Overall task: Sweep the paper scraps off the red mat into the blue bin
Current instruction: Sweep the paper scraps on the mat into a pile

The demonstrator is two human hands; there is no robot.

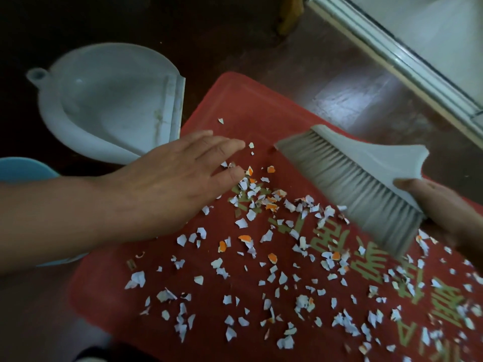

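Right grip (pixel 444 207) is closed round the handle end of a grey plastic hand brush (pixel 352 189). Left grip (pixel 167 178) lies flat, fingers straight. White and orange torn paper scraps (pixel 241 222) lie strewn on the red floor mat (pixel 235 100) beneath both grips. Blue plastic bin (pixel 23 169) sits beside the left wrist. Pale plastic dustpan (pixel 109 100) lies beyond the left grip.

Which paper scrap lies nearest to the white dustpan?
The lone whitish scrap near the red mat's far corner, just beyond the left hand's fingertips; the other scraps lie farther from the dustpan.
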